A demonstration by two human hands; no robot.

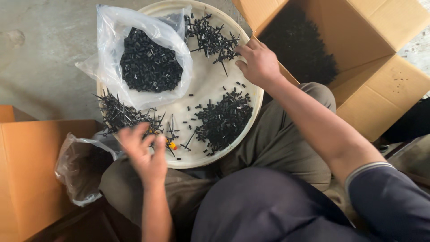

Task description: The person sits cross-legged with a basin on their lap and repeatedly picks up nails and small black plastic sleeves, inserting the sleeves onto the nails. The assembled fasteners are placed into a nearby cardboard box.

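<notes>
A round white tray [210,80] rests on my lap. On it lie a clear plastic bag [112,40] filled with small black parts, a loose heap of small black pieces [222,120], and two piles of black branched sprues, one at the top [210,39] and one at the lower left [121,114]. My right hand [258,62] reaches over the tray's right rim and its fingers touch the top sprue pile. My left hand [145,154] hovers, blurred, with fingers spread by the lower-left sprue pile near a small orange-and-yellow object [172,145].
An open cardboard box [371,76] holding black sprues stands at the upper right. Another cardboard box [27,175] sits at the left, with a clear plastic bag [80,168] beside it. Grey concrete floor lies behind the tray.
</notes>
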